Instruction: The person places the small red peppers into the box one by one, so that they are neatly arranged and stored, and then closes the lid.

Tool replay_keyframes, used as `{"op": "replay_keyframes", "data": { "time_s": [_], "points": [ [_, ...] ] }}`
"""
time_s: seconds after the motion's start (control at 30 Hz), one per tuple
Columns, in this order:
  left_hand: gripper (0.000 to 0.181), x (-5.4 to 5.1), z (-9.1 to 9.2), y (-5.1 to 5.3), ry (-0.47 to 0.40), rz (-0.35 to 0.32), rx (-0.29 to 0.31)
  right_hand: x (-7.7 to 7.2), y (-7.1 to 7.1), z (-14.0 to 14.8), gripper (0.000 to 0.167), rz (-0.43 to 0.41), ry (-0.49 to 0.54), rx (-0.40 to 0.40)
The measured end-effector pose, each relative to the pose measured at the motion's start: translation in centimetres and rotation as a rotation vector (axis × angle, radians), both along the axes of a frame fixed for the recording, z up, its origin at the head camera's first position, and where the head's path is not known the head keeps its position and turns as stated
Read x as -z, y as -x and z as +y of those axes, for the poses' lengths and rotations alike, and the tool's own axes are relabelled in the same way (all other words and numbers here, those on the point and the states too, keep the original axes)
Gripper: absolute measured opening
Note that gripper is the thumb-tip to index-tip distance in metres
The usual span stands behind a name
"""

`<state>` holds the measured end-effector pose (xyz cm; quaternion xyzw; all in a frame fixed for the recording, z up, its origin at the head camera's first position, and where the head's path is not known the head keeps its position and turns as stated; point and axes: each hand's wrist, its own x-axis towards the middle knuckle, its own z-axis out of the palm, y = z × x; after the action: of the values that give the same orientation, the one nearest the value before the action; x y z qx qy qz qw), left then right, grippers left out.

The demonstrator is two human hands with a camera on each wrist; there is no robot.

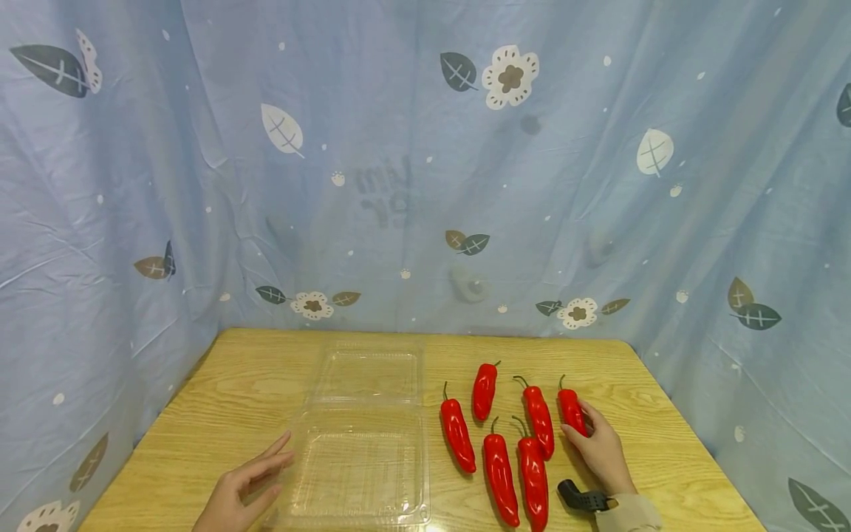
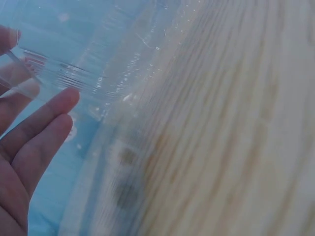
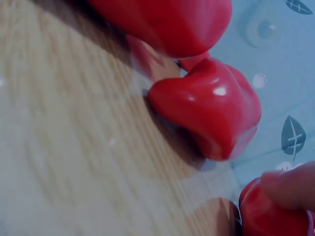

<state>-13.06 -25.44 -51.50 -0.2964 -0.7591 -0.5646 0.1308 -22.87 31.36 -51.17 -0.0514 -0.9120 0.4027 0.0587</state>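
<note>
Thumb and fingers of my right hand (image 1: 601,449) grip the rightmost red chili pepper (image 1: 572,411) from both sides as it lies on the table. In the right wrist view, the thumb (image 3: 290,187) presses on that pepper's red skin. Several more red peppers (image 1: 500,476) with green stems lie to its left. A clear plastic clamshell box (image 1: 425,443) stands unfolded left of the peppers. My left hand (image 1: 242,488) is at the box's left edge, its fingers extended and spread. In the left wrist view, some fingers (image 2: 47,130) appear beside or behind the clear plastic; contact is hard to tell.
The wooden table (image 1: 253,384) ends at a blue curtain (image 1: 399,185) with leaf and flower prints, which runs along the back and both sides. A black device (image 1: 581,496) is strapped to the right wrist.
</note>
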Motion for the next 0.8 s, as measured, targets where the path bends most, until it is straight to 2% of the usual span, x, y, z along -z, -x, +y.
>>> {"op": "replay_keyframes", "data": {
  "time_s": [0.23, 0.57, 0.8],
  "points": [
    [0.039, 0.3, 0.0, 0.0, -0.001, -0.01, -0.034, 0.3, -0.2, 0.2, 0.066, 0.004, -0.008, 0.06],
    [0.037, 0.1, 0.2, -0.1, -0.023, -0.023, -0.037, 0.2, -0.9, 0.5, 0.063, 0.016, 0.016, 0.11],
    [0.036, -0.2, 0.1, -0.2, -0.036, -0.027, 0.015, 0.1, -1.5, 0.6, 0.065, -0.007, 0.089, 0.115]
  ]
}}
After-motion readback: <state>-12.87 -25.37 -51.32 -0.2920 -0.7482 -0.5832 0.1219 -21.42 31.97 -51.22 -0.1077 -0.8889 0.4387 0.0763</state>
